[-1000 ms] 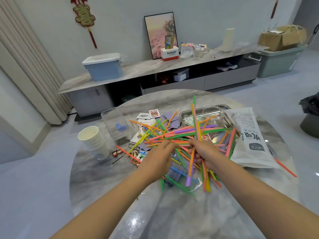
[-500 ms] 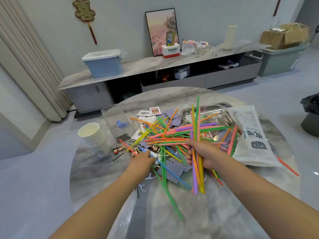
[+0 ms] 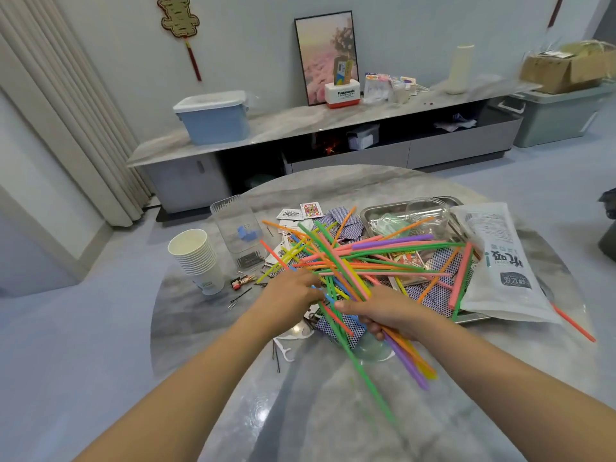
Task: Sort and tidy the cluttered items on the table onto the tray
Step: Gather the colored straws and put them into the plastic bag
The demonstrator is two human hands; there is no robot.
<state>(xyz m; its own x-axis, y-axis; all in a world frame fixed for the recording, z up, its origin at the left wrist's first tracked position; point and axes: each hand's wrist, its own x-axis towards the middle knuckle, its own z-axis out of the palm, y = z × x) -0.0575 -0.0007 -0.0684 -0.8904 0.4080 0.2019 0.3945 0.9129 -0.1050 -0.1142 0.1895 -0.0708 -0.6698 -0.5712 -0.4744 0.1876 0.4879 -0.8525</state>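
The right hand (image 3: 388, 315) is gripping a fanned bunch of coloured straws (image 3: 363, 261), thumb across the top. The left hand (image 3: 290, 290) is reaching into the pile beside it — whether it is pinching anything is hidden. Beyond, the metal tray (image 3: 373, 211) is holding a clear tub (image 3: 428, 215) — a white bag (image 3: 500, 261) is overhanging its right rim.

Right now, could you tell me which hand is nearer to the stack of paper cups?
Left. The left hand reaches into the straws just right of the cups; the right hand grips a bundle of straws further right, beyond the left hand.
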